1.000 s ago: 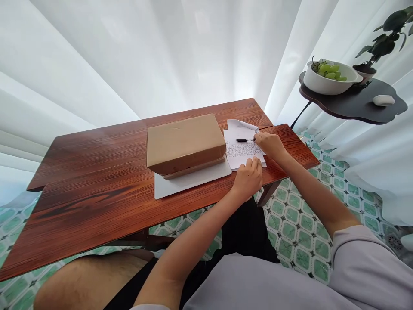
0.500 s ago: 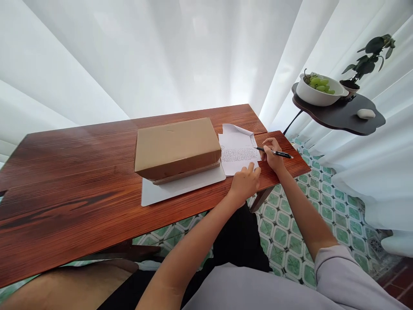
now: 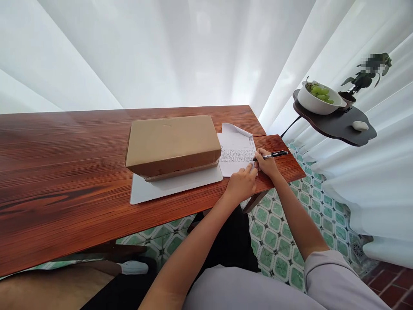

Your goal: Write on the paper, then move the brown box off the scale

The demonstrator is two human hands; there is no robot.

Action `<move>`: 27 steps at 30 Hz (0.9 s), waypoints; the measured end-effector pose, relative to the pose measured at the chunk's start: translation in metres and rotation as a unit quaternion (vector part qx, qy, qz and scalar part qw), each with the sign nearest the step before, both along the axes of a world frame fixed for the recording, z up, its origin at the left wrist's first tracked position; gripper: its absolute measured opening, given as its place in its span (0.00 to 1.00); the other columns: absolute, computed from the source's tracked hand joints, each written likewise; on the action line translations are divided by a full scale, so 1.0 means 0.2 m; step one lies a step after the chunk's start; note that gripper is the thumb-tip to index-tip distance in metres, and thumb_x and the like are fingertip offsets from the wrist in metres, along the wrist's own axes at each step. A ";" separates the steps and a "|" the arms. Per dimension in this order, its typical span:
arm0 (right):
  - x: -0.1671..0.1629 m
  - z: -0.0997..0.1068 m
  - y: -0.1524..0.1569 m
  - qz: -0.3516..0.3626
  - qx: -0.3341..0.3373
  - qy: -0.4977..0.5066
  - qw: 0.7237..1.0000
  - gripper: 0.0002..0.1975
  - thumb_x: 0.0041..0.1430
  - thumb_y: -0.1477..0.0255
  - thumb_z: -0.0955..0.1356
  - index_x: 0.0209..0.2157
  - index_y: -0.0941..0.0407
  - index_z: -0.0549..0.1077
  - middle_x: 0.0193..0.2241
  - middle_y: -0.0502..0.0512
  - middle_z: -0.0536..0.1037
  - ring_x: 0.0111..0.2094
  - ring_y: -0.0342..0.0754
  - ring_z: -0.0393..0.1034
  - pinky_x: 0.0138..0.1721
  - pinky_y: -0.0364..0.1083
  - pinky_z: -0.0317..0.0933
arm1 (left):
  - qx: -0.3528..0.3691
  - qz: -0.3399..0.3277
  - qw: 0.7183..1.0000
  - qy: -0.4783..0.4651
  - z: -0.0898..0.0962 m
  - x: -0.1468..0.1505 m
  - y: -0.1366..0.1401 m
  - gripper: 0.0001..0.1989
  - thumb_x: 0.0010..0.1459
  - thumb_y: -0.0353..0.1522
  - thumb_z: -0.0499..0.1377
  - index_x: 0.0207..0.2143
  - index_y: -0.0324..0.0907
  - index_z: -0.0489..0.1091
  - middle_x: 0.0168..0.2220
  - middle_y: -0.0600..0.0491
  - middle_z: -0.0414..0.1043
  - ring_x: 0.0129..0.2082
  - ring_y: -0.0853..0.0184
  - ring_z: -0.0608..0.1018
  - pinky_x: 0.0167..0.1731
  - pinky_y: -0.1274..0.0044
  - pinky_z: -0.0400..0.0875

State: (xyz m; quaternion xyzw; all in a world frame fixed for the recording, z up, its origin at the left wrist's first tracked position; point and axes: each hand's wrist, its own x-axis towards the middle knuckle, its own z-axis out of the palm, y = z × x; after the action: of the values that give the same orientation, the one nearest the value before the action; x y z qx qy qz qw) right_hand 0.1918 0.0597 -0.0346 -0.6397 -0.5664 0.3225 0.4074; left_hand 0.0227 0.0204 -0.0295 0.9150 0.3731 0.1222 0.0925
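Since half a second ago the right hand (image 3: 266, 162) has drawn nearer the left, and the slim black pen (image 3: 270, 155) it grips now has its tip on the lower right corner of the paper (image 3: 236, 151). Just left of it, the left hand (image 3: 241, 184) rests curled, fingers pressing the sheet's near edge, holding nothing. Printed white paper lies flat right of centre, far corner curled up, beside a plain rectangular cardboard box (image 3: 171, 144) on a smooth white mat (image 3: 167, 187), all on the grained reddish wooden tabletop (image 3: 64, 172).

Glossy wooden table (image 3: 80, 172), matt cardboard box (image 3: 171, 142)
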 end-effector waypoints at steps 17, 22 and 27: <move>-0.02 0.00 0.01 -0.026 -0.009 0.009 1.000 0.12 0.62 0.68 0.61 0.24 0.52 0.59 0.13 0.45 0.65 0.13 0.42 0.58 0.15 0.43 0.55 | -0.002 0.008 1.000 -0.015 -0.01 0.00 0.01 0.22 0.64 0.32 0.50 0.59 0.40 0.63 0.66 0.49 0.60 0.47 0.61 0.74 0.36 0.71 0.74; -0.01 -0.01 0.01 -0.031 0.007 0.016 0.999 0.12 0.62 0.68 0.61 0.24 0.52 0.59 0.12 0.45 0.65 0.12 0.43 0.57 0.14 0.43 0.54 | 0.003 0.004 1.000 -0.014 -0.01 0.00 0.01 0.22 0.64 0.32 0.50 0.60 0.40 0.63 0.67 0.49 0.58 0.48 0.61 0.74 0.36 0.71 0.74; -0.01 -0.02 0.01 -0.031 0.008 0.014 0.999 0.12 0.62 0.68 0.61 0.24 0.52 0.59 0.12 0.45 0.66 0.13 0.43 0.59 0.14 0.43 0.55 | -0.006 0.007 1.000 -0.016 -0.01 0.00 0.00 0.20 0.64 0.31 0.50 0.58 0.40 0.64 0.66 0.47 0.60 0.47 0.60 0.74 0.36 0.71 0.74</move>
State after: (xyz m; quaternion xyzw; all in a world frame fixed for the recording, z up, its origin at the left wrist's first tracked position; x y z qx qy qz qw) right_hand 0.1893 0.0625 -0.0383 -0.6493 -0.5431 0.3135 0.4303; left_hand 0.0225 0.0210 -0.0313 0.9098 0.3788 0.1351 0.1027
